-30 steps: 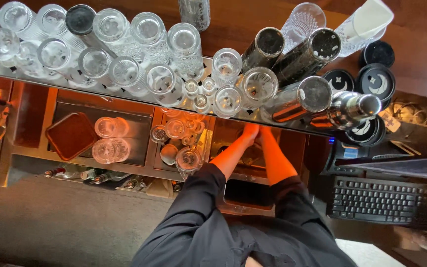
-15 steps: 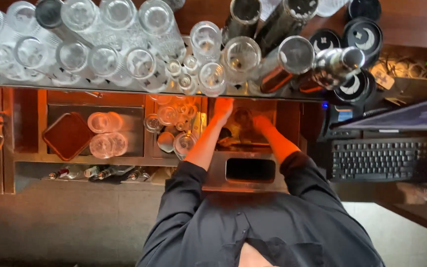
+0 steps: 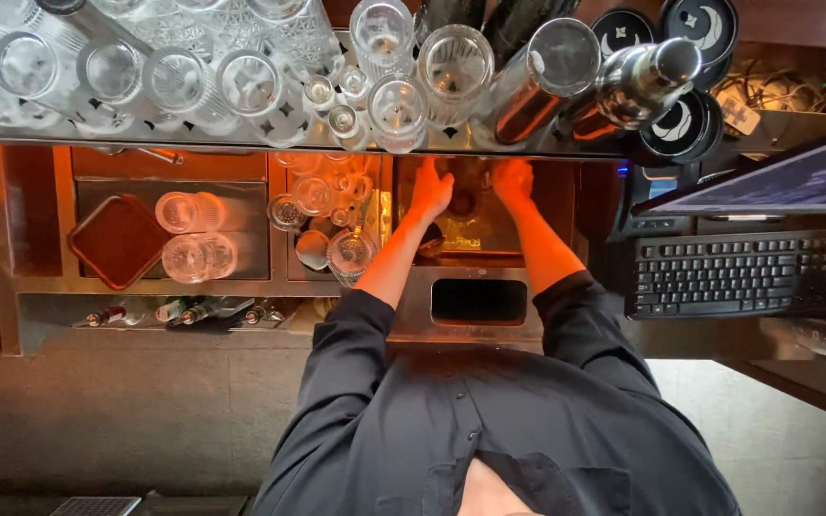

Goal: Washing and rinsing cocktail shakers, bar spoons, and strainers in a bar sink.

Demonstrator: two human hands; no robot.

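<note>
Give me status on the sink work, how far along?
Done: clean-looking glasses sit in the compartment beside a brown tray, more line the bar shelf. In hand: left hand and right hand are down in the sink; what they touch is unclear. Left: small glasses clustered beside the sink.

A bar's working side is shown: rows of upturned glasses (image 3: 241, 81) and metal shakers (image 3: 647, 72) are ranged at 12 o'clock, a steel sink well (image 3: 475, 225) is set below, bottles (image 3: 193, 311) are racked at 9 o'clock, and a keyboard (image 3: 748, 272) is placed at 3 o'clock.
</note>
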